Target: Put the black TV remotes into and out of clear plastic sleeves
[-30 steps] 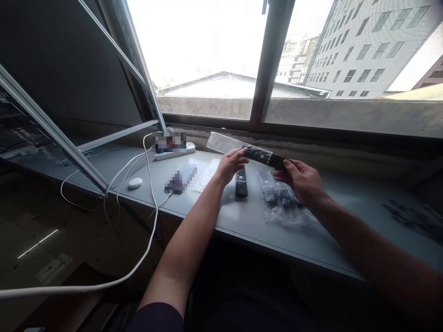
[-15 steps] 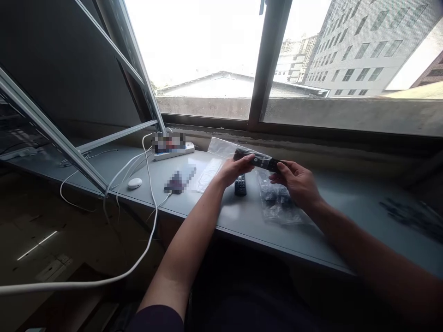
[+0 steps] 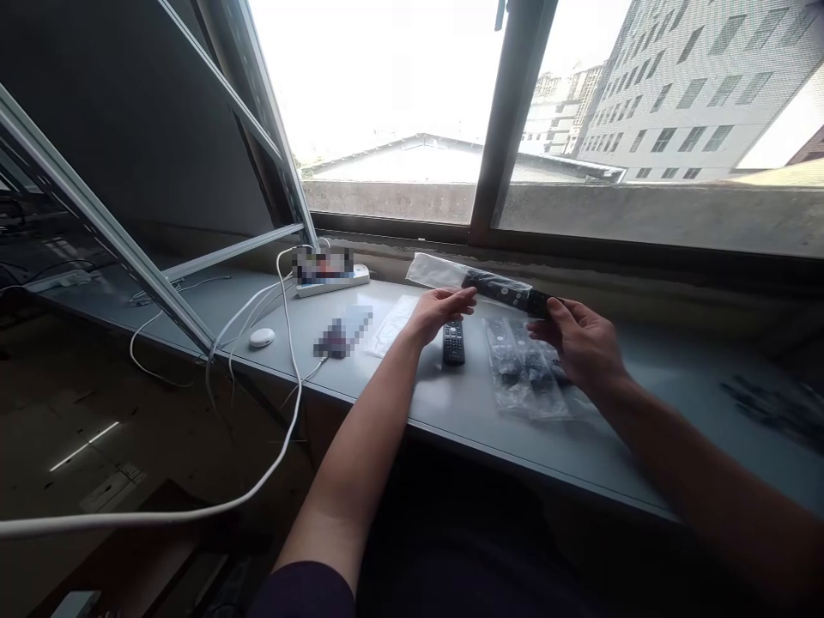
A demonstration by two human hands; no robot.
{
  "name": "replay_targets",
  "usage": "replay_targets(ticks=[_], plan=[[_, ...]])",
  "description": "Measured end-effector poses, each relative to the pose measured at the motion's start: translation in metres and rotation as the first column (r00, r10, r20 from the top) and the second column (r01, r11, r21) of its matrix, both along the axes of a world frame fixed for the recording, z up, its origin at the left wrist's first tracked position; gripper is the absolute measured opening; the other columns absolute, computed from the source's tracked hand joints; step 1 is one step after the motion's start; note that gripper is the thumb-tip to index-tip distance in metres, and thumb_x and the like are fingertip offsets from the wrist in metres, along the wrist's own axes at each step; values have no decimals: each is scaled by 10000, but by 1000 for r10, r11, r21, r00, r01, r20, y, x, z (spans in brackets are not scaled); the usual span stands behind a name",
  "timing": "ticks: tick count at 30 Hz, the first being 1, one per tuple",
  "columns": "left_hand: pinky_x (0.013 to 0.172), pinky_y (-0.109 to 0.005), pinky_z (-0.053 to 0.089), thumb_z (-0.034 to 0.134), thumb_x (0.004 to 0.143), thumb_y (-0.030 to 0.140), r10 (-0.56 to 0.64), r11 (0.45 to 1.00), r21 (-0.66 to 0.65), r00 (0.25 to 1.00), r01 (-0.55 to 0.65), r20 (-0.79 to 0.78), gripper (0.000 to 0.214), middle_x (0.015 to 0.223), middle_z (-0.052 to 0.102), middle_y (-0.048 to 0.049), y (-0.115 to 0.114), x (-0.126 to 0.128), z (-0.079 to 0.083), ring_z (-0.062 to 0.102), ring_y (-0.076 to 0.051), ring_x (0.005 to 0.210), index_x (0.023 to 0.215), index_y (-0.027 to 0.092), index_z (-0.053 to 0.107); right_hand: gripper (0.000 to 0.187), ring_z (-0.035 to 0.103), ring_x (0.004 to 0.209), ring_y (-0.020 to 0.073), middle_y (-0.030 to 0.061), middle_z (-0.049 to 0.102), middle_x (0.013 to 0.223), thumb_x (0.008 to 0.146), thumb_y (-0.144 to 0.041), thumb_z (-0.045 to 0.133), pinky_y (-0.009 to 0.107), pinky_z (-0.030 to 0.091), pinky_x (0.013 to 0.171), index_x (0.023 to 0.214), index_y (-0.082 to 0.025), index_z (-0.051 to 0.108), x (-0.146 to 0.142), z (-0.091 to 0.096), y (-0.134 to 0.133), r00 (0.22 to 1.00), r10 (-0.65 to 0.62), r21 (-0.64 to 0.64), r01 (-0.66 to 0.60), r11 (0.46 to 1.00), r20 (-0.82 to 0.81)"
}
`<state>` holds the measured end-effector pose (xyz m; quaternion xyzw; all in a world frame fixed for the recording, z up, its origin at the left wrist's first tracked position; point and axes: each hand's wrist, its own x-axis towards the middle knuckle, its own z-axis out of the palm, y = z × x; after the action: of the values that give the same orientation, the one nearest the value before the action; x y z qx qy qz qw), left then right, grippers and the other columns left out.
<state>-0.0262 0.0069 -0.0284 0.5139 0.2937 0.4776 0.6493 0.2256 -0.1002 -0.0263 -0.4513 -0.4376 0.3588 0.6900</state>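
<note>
A black remote control is held up slantwise inside a clear plastic bag, whose slack end stretches out to the left. My right hand grips the remote's right end between thumb and fingers. Just below the bag's left part is my left hand, its thumb and fingertips pressed together near the bag's lower edge. Whether they pinch the film cannot be made out. Under that hand a bare black remote lies on the table. Several bagged remotes lie beneath my right hand.
The grey table runs along the window. Flat clear bags lie left of my left hand. Further left are a blurred-out device, a white round object, a power strip and a white cable. Dark items lie far right.
The bagged remote has moved to the right with my right hand and out of my left hand's grasp. My left fingers have come together below it. The view has shifted slightly.
</note>
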Motion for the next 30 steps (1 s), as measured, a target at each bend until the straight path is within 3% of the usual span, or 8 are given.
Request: replay_targets(ticks=[3,13,19,24,27,30], plan=[[702,-264,499,1050,726,563,16,1000,20,998,-15,-58,502,1005,858,-137,-3,1,2,753,-152,793,934,145,866,493,851,710,231,17,827,836,813,-594,1023,351,771,696,1060,-228,804,-2,0,0,1000,16,-18,-16,1000,-11],[694,-285,518,1008,797,569,-78,988,114,979,100,-189,450,1021,858,-159,-14,0,5,774,-190,832,924,158,879,466,844,717,184,6,825,843,836,-530,1033,246,740,676,1120,-228,819,-6,-2,-1,992,92,-65,-98,993,-88],[841,-300,580,1001,830,548,-151,987,42,988,153,-44,485,1254,847,-174,-13,1,6,836,-261,1078,1088,161,865,389,849,727,179,4,840,892,837,-463,1040,259,757,717,1085,-240,840,-8,-2,1,983,110,-81,-122,989,-145],[975,-352,630,1015,840,387,-50,994,-88,987,64,152,374,1017,860,-129,-11,7,8,831,-229,994,1057,136,842,349,893,930,234,66,874,1083,923,-439,977,326,770,888,1173,-229,852,-14,5,-5,982,171,-79,-177,981,-85],[1014,-356,639,997,856,312,48,990,-141,977,-19,207,282,973,852,-103,-9,7,9,819,-195,916,1001,132,835,335,884,1083,277,88,860,1247,957,-398,943,391,765,966,1237,-240,849,-16,10,-10,989,149,-31,-149,988,-16],[1032,-363,641,979,872,275,75,987,-154,969,-39,235,232,967,846,-92,-8,7,10,809,-172,879,979,128,836,333,859,1182,310,93,853,1295,956,-404,937,436,753,1018,1235,-237,865,-19,12,-14,988,148,-16,-148,989,39]])
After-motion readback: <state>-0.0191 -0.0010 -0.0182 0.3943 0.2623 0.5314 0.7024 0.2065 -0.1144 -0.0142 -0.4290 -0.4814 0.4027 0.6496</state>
